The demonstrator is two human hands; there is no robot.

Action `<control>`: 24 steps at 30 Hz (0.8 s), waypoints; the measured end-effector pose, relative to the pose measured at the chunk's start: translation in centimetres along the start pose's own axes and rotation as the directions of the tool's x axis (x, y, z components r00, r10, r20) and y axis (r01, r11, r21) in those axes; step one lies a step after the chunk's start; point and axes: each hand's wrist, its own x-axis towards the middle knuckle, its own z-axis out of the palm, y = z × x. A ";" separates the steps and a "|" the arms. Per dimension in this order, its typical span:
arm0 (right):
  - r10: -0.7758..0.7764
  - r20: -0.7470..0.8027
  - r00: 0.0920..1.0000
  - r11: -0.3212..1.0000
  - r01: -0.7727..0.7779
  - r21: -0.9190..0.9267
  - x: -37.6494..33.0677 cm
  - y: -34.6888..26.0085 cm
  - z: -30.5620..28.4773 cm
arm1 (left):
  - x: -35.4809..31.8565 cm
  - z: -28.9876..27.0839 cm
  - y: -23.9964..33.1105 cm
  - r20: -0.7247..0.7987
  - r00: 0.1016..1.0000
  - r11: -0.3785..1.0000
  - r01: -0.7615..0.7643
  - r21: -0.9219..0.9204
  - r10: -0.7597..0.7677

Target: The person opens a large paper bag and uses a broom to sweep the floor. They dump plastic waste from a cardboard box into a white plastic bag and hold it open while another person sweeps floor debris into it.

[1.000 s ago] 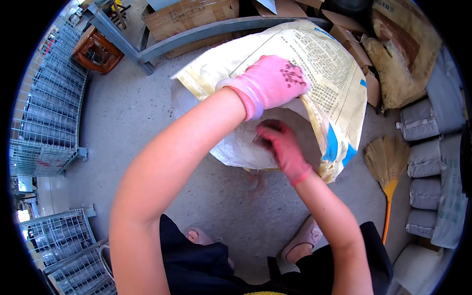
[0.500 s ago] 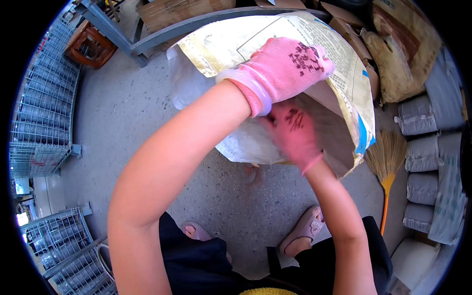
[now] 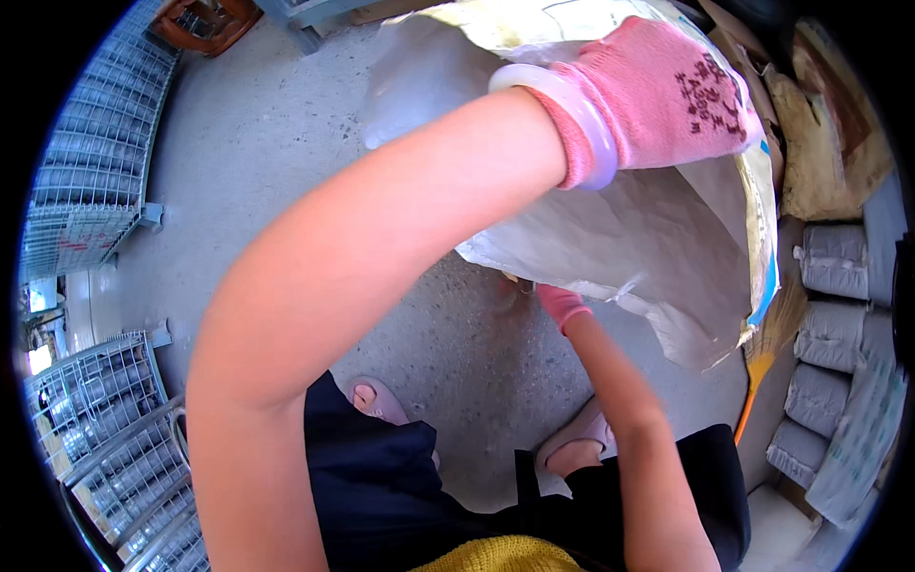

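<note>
Both gloved hands on a big sack

Left hand [image 3: 667,91], in a pink glove, is raised up front and grips the upper edge of the sack [image 3: 658,248], fingers curled over its rim. Right hand [image 3: 560,303], also pink-gloved, sits lower and nearer the body, mostly tucked under the sack's bottom edge; only the cuff shows, so cannot tell if it is clenched or loose.

Sack hangs between the two hands, held off the floor [image 3: 286,162]. Its long axis runs from the left hand down and rightward, and its pale inner side faces the camera. Yellow printed outer face shows along the top, a blue stripe down the right edge. Left hand is nearer the mouth, right hand nearer the lower fold.

Right of both hands: grey filled bags [image 3: 834,315] stacked in a column, flattened brown cardboard [image 3: 829,143] above them, a broom [image 3: 762,353] partly behind the sack. Left of the hands: wire crates [image 3: 91,153], more [image 3: 105,419] near the left elbow. Orange-brown crate [image 3: 205,19] far beyond the left hand.
</note>
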 end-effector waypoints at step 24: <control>0.049 0.459 0.887 0.969 0.068 -0.236 -1.7 -4.2 -4.0 | -2.4 -0.7 -0.4 0.130 0.990 0.986 0.025 0.165 -0.047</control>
